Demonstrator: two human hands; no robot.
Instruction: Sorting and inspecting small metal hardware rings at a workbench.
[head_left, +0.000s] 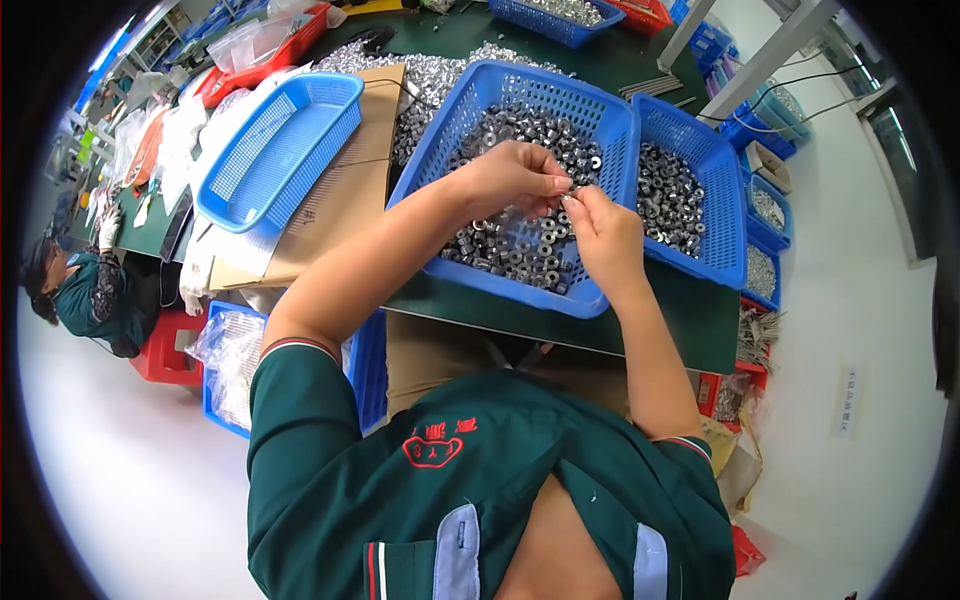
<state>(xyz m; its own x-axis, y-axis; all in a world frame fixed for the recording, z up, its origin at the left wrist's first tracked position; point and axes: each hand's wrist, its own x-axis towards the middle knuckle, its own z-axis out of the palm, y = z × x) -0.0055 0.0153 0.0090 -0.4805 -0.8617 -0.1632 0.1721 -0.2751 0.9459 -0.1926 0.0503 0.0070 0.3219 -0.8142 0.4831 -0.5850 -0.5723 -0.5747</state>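
Observation:
Both my hands meet above a large blue plastic basket (460,283) that holds many small metal ring-shaped parts (510,255). My left hand (515,178) has its thumb and fingers pinched together, close to the fingertips of my right hand (606,235). Between the two pinches sits something small and shiny, mostly covered by the fingers, so its kind cannot be made out. Touching this basket on its right is a second blue basket (705,262), also filled with similar dark metal parts (670,200).
Left of the baskets, a light-blue basket (290,150) stands on cardboard (345,215). A heap of shiny metal parts (420,125) lies behind on the green table (440,35). A white post (745,60) rises at the right. Another person (95,290) sits far left.

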